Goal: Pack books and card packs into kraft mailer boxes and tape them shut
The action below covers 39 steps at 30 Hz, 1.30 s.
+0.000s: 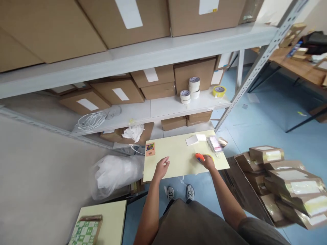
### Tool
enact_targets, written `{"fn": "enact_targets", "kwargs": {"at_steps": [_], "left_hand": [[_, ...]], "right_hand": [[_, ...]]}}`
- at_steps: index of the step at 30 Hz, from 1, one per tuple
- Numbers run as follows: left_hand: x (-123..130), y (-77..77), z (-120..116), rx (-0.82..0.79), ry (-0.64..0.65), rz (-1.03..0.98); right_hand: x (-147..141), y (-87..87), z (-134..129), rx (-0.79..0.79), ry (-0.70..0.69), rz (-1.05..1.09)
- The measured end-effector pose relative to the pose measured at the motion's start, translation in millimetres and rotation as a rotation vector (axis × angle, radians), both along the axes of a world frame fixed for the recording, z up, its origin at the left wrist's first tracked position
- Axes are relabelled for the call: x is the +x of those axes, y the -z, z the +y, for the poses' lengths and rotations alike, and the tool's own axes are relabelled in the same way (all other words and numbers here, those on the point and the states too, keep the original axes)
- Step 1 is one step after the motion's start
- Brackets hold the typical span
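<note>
My right hand (209,163) is closed around a tape dispenser with an orange body (199,157). A yellow ring, seemingly its tape roll, shows beside the fingers. The dispenser is at or just above the pale yellow table (176,146), near its right side. My left hand (162,167) is over the table's front left part, fingers loosely curved and apart, holding nothing. Beyond it, at the table's left edge, lies a small pinkish box (150,149) with a colourful picture. White slips (195,139) lie at the back right, beside a blurred-out item (215,144).
A metal rack (143,51) with cardboard boxes stands ahead, with tape rolls (194,84) and coiled white cable (92,120) on its middle shelf. Packed cartons (293,183) fill a big box to the right. A plastic-wrap bundle (114,173) is at left.
</note>
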<state>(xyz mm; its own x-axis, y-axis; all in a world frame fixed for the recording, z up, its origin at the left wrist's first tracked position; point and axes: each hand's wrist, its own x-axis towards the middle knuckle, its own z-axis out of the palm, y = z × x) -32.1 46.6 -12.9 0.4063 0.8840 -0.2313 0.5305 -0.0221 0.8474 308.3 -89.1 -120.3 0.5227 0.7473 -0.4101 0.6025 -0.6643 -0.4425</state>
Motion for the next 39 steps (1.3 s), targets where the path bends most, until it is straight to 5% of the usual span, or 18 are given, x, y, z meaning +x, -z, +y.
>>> {"fn": "enact_targets", "kwargs": {"at_steps": [5,12,22,30,39], "left_hand": [[-35,-9.9,1,0.065,-0.089,-0.015],[-119,-6.5,3,0.101,-0.332,-0.060],[-307,13.9,-1,0.086,-0.599,-0.120],[-464,67.3,5,0.055,-0.825,-0.141],[-543,157.9,71,-0.041,-0.929,-0.175]], "right_hand": [[-42,-11.2,20,0.207,-0.035,0.155],[-139,-32.4,81,0.359,-0.257,0.290],[-343,-54.9,170,0.339,-0.646,0.271],[-514,-42.9,229,0.337,-0.948,0.153],[-641,21.0,296,0.255,-1.078,0.243]]}}
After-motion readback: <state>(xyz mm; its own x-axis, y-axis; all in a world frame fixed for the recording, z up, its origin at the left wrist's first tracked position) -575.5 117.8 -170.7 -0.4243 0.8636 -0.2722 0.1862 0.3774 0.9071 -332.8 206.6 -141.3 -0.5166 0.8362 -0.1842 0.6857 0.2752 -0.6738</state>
